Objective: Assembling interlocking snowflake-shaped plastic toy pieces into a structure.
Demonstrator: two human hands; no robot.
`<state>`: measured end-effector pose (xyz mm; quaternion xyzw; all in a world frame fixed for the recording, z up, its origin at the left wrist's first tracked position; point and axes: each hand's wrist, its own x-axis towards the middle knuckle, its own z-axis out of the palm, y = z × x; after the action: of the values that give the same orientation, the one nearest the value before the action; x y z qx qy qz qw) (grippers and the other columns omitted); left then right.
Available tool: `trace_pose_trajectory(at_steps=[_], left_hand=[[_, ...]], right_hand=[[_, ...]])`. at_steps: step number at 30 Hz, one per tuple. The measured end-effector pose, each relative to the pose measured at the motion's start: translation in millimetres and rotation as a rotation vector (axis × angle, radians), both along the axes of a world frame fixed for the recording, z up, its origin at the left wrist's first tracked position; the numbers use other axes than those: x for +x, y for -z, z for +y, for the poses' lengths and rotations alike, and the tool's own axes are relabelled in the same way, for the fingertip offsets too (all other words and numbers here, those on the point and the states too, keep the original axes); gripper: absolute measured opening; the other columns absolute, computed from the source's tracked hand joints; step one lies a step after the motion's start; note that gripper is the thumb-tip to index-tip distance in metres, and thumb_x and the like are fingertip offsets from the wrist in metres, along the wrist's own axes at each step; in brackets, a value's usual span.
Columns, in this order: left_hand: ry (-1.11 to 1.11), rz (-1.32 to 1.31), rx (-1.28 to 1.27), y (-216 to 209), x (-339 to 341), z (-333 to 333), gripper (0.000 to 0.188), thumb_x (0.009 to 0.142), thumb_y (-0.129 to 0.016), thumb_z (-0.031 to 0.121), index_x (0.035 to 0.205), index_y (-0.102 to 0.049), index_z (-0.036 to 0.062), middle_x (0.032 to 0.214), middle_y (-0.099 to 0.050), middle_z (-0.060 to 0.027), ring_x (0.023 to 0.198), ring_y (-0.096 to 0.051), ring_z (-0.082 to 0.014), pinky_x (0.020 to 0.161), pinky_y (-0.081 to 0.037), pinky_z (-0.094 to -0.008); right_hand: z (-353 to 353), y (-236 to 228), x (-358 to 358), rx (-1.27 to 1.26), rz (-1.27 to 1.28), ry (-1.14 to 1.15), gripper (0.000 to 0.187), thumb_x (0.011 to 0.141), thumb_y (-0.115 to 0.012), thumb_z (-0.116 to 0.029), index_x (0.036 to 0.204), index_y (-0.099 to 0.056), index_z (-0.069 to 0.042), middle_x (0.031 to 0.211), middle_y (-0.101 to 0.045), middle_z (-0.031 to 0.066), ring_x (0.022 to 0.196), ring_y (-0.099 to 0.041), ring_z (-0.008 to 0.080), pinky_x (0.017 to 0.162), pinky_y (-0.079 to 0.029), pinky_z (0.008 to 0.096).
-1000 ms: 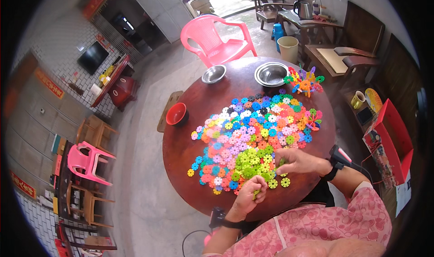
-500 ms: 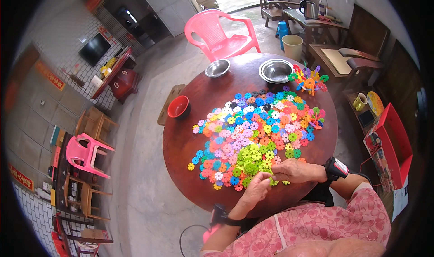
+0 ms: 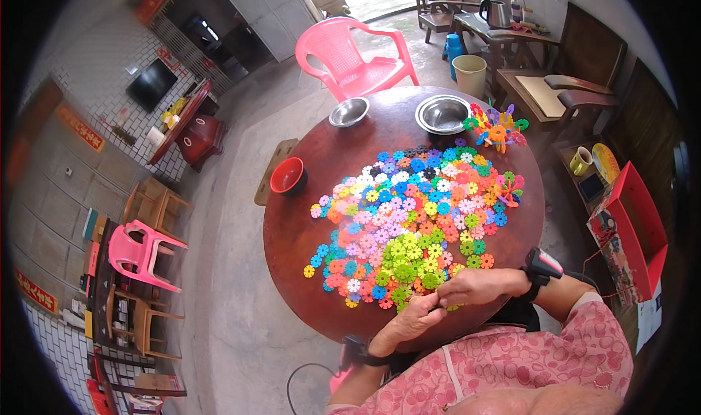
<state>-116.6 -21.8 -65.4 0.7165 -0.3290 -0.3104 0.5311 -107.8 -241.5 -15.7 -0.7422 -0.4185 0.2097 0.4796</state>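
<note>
A wide heap of flower-shaped plastic discs [image 3: 391,214] in many colours covers the middle of the round brown table [image 3: 307,229]. Lime-green discs [image 3: 405,254] form a raised cluster at its near side. Just in front of that cluster, at the near table edge, my left hand [image 3: 412,320] and my right hand [image 3: 473,286] meet, fingertips pressed together. Both are closed; whatever is between the fingers is hidden. Assembled disc figures, one large [image 3: 498,129] and one smaller [image 3: 510,189], stand at the right of the table.
On the table stand a red bowl [image 3: 289,175] at the left, a metal bowl [image 3: 349,112] at the far side and nested metal basins [image 3: 444,114] at the far right. Beyond is a pink plastic chair [image 3: 354,57]. An open red box [image 3: 634,229] sits to the right.
Both hands have drawn slightly down toward me, away from the lime-green cluster. A lime-green disc visible between the fingers before is now out of sight.
</note>
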Motion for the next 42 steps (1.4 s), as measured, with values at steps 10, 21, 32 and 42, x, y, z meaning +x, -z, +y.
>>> trace_pose_trajectory(at_steps=[10,21,32,42], left_hand=[[-0.288,0.601,-0.152,-10,-6,-6,0.028,0.099,-0.044,0.034,0.093,-0.056,0.0095,0.072,-0.047,0.0043,0.052,-0.038,-0.0041,0.045,-0.031,-0.0182],[-0.287,0.743,-0.112,5,-8,-10,0.034,0.096,-0.049,0.043,0.082,-0.053,0.0117,0.065,-0.042,0.0055,0.049,-0.033,-0.003,0.042,-0.025,-0.019],[-0.156,0.677,-0.048,-8,-16,-11,0.024,0.09,-0.059,0.033,0.084,-0.061,0.0096,0.067,-0.048,0.0072,0.053,-0.038,-0.0027,0.047,-0.028,-0.0192],[0.076,0.508,0.008,-25,-11,-11,0.02,0.077,-0.066,0.006,0.097,-0.063,0.0046,0.092,-0.061,0.0009,0.087,-0.057,-0.0093,0.077,-0.045,-0.0234]], right_hand=[[3,0,3,-0.055,0.124,0.159,0.031,0.087,-0.067,-0.029,0.085,-0.052,-0.002,0.072,-0.058,0.0127,0.067,-0.058,0.0263,0.06,-0.044,0.0375],[7,10,-5,-0.066,-0.363,0.213,0.032,0.083,-0.067,-0.029,0.093,-0.049,-0.004,0.076,-0.058,0.0158,0.07,-0.06,0.0352,0.061,-0.047,0.0425],[3,-6,-2,0.081,0.078,-0.047,0.026,0.08,-0.073,-0.017,0.095,-0.056,-0.004,0.075,-0.06,0.0127,0.068,-0.06,0.0257,0.058,-0.045,0.0363],[-5,14,5,0.27,0.644,-0.127,0.02,0.089,-0.067,-0.018,0.099,-0.058,-0.003,0.084,-0.057,0.0005,0.081,-0.052,0.0072,0.07,-0.045,0.0254]])
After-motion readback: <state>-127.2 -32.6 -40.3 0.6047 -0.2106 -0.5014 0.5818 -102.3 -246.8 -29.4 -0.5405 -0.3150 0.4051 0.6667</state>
